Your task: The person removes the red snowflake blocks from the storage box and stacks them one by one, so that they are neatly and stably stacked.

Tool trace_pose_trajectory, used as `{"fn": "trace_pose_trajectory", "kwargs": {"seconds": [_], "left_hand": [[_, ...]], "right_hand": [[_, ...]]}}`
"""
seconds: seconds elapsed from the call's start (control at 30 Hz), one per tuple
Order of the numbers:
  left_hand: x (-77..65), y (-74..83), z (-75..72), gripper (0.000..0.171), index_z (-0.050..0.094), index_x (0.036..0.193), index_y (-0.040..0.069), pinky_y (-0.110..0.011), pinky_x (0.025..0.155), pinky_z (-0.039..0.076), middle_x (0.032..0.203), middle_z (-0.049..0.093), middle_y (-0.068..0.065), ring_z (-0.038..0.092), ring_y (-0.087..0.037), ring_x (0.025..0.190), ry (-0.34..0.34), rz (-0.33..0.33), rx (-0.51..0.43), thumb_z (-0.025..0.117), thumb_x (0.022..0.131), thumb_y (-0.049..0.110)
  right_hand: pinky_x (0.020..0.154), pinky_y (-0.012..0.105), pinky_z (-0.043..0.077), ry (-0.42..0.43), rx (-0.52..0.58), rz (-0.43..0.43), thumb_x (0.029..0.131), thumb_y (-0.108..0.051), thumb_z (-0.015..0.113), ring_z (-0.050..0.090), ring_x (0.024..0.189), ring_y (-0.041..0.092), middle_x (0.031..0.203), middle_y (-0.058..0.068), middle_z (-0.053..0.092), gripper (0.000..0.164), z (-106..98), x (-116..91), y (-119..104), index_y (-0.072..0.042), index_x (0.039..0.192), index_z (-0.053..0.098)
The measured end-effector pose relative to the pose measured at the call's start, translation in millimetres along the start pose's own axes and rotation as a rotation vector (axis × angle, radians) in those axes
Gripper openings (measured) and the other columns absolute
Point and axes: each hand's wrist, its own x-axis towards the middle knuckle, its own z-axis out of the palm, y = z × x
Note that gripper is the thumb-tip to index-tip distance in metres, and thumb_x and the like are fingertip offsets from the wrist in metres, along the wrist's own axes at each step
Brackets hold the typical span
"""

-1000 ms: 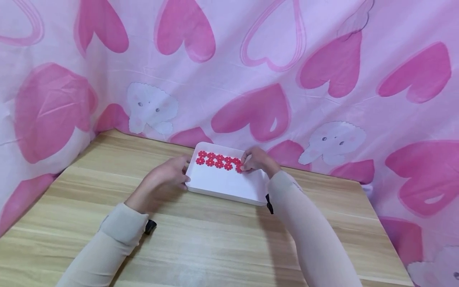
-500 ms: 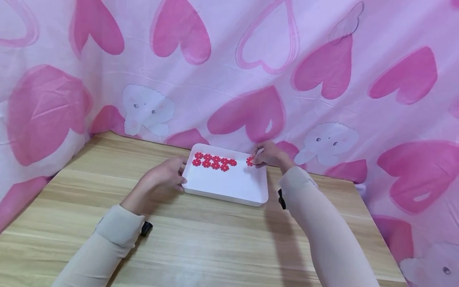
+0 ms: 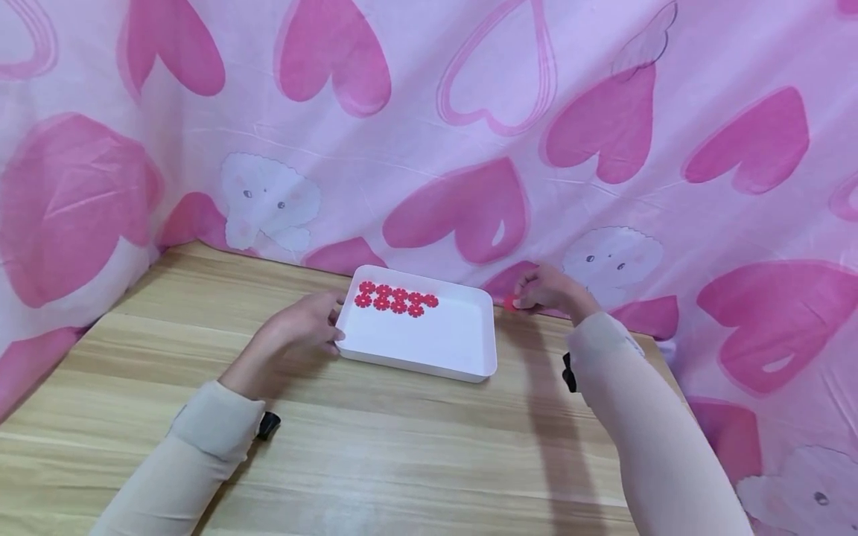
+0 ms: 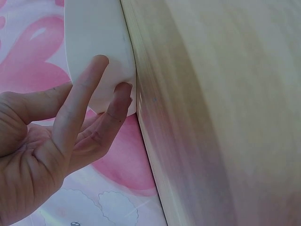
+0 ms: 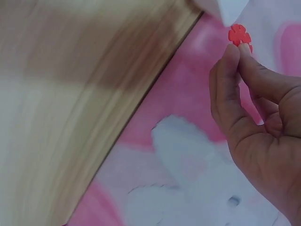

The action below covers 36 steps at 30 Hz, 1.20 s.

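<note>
A white tray (image 3: 415, 357) sits on the wooden table in the head view. Several red flower-shaped pieces (image 3: 398, 307) lie in two rows toward its back left. My left hand (image 3: 304, 327) rests at the tray's left end; in the left wrist view its fairly straight fingers (image 4: 120, 101) touch the outer wall. Beyond the tray's right side, my right hand (image 3: 546, 290) pinches one red flower-shaped piece (image 5: 240, 34) between thumb and fingertips, raised off the tray. In the head view that piece is partly covered by the fingers.
A pink curtain (image 3: 456, 104) with hearts hangs right behind the wooden table (image 3: 375, 447). The table's back edge runs close behind the tray. Black straps or clips (image 3: 268, 426) show at both sleeves.
My right hand has lifted one red piece from the right end of the front row and carried it rightward past the tray's rim. My left hand stays at the tray's left end.
</note>
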Motion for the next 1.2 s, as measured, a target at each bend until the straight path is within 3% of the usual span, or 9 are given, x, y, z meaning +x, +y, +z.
{"fn": "trace_pose_trajectory", "kwargs": {"seconds": [0.17,0.33,0.63,1.0,1.1,1.2], "left_hand": [[-0.6,-0.2,0.2,0.059,0.039,0.154,-0.012,-0.039,0.082,0.070,0.136,0.060,-0.033,0.069,-0.030,0.101,0.005,0.005,0.015,0.061,0.098,-0.012],[-1.1,-1.5,-1.4,0.060,0.039,0.155,-0.011,-0.037,0.081,0.070,0.136,0.061,-0.032,0.069,-0.031,0.103,0.018,-0.019,0.066,0.062,0.099,-0.010],[-0.3,0.7,-0.9,0.058,0.040,0.154,-0.012,-0.038,0.081,0.070,0.136,0.060,-0.033,0.069,-0.030,0.101,0.005,-0.006,0.048,0.058,0.099,-0.012],[-0.2,1.3,0.1,0.058,0.042,0.154,-0.010,-0.038,0.080,0.070,0.136,0.062,-0.031,0.069,-0.029,0.100,0.007,-0.008,0.039,0.059,0.099,-0.013],[0.8,1.0,1.5,0.058,0.042,0.153,-0.011,-0.038,0.080,0.070,0.137,0.061,-0.031,0.070,-0.029,0.100,0.006,-0.002,0.040,0.059,0.099,-0.014],[0.3,0.4,1.4,0.058,0.041,0.154,-0.011,-0.039,0.079,0.070,0.139,0.061,-0.031,0.070,-0.029,0.100,0.009,-0.001,0.028,0.058,0.098,-0.014]], "right_hand": [[0.075,0.024,0.064,-0.003,0.012,0.063,0.095,0.004,0.073,0.063,0.078,0.012,0.086,0.002,0.065,0.011,-9.5,-11.2,25.3,0.006,0.100,0.064],[0.076,0.021,0.062,-0.023,0.016,0.123,0.097,0.005,0.072,0.063,0.080,0.007,0.088,0.001,0.068,0.010,-3.5,-17.7,49.4,0.007,0.104,0.065],[0.076,0.027,0.068,0.006,-0.006,0.150,0.092,0.010,0.071,0.067,0.077,0.009,0.087,0.008,0.075,0.008,4.3,-20.5,82.9,0.012,0.097,0.066],[0.081,0.037,0.070,0.044,-0.211,0.136,0.095,-0.003,0.075,0.072,0.076,0.015,0.090,0.012,0.077,0.013,11.1,-18.1,81.6,0.010,0.100,0.073],[0.080,0.035,0.069,0.053,-0.242,0.136,0.095,-0.004,0.075,0.070,0.076,0.014,0.085,0.007,0.074,0.011,10.9,-16.6,80.1,0.007,0.096,0.073],[0.081,0.034,0.070,0.056,-0.227,0.108,0.095,-0.004,0.076,0.071,0.076,0.013,0.086,0.008,0.075,0.016,8.6,-15.1,71.2,0.010,0.102,0.073]]}}
